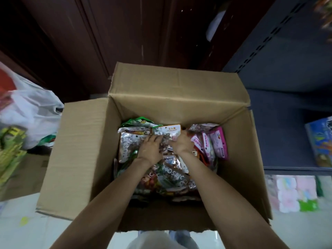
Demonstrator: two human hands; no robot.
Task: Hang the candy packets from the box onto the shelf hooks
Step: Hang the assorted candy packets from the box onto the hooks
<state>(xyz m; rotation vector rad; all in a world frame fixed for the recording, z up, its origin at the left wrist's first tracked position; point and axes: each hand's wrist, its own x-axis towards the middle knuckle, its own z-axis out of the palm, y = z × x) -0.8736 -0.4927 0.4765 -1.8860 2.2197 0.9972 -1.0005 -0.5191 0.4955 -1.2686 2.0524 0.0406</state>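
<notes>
Fingertips: those of the left hand (150,149) and right hand (181,143) were buried among the candy packets (170,169).
Grip: could not be told.
Shelf (280,72): cut off at right edge.
Packet print: mostly blurred.

In the cardboard box (86,141) I can read only a little. The orange header card (171,129) of a packet near the box's far wall carries Chinese characters I cannot make out for sure. On the silver packet (125,150) by the box's left wall, large letters seem to run "…NSON", the start unclear. The pink packets (218,142) by the right wall bear print too small to read.
</notes>
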